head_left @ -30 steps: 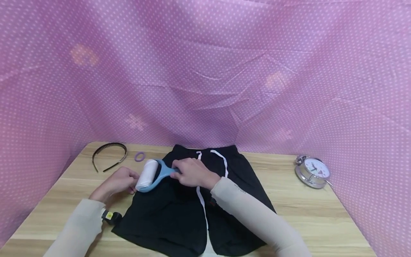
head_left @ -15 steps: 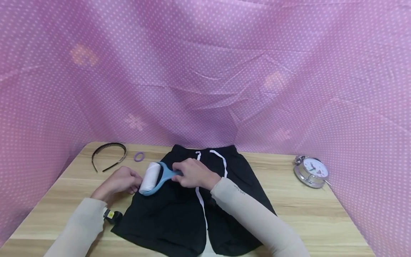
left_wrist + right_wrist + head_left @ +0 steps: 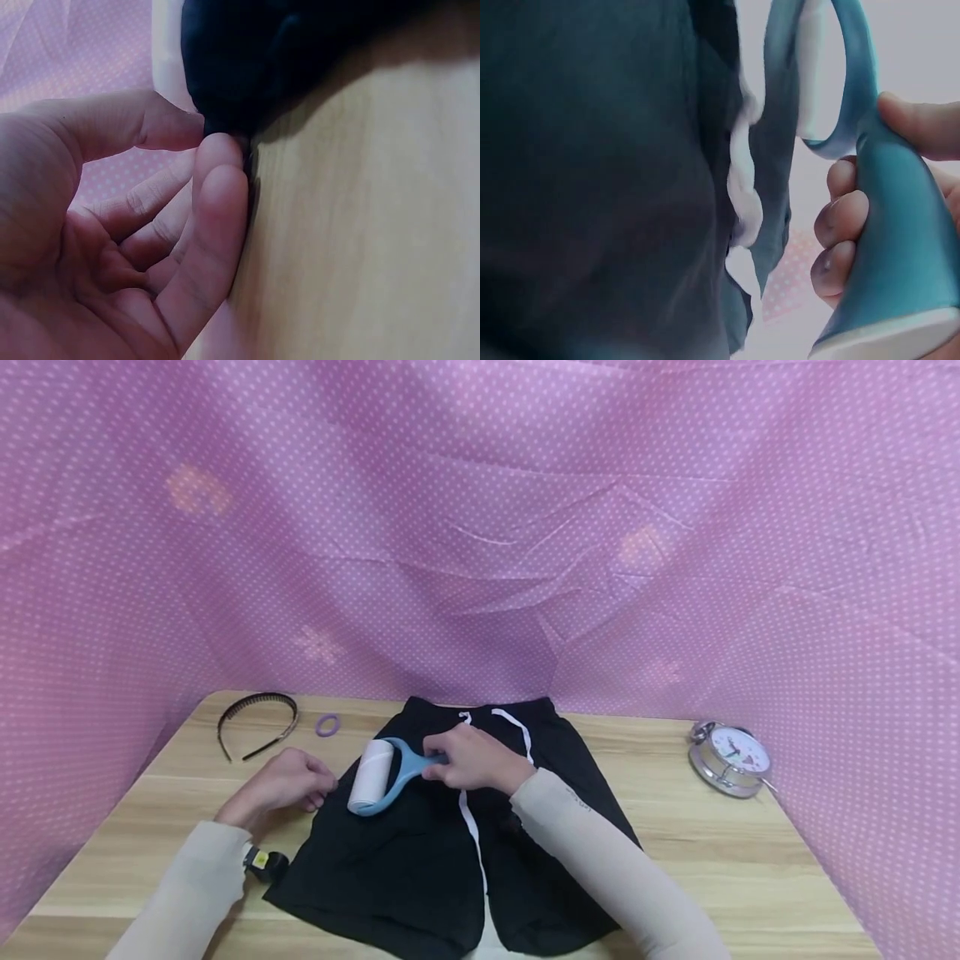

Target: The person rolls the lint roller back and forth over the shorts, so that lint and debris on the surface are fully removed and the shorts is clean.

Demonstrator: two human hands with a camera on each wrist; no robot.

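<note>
Black shorts (image 3: pixel 390 877) with a white drawstring (image 3: pixel 471 827) lie spread on the wooden table, waistband at the far side. My right hand (image 3: pixel 476 758) grips the blue handle of a lint roller (image 3: pixel 371 777); its white roll lies over the left leg of the shorts. In the right wrist view, fingers (image 3: pixel 840 217) and thumb wrap the thick handle. My left hand (image 3: pixel 288 781) pinches the left side edge of the shorts between thumb and fingertips, as the left wrist view shows, with the black fabric (image 3: pixel 232 67) running up from the pinch.
A black headband (image 3: pixel 257 697) and a purple ring-shaped band (image 3: pixel 327 725) lie at the back left of the table (image 3: pixel 720 860). At the back right rests a silver alarm clock (image 3: pixel 731 760). Pink dotted cloth (image 3: pixel 480 568) hangs behind and along both sides.
My right hand has drawn the lint roller rightward over the shorts, away from the left edge. The left hand keeps its pinch almost in place.
</note>
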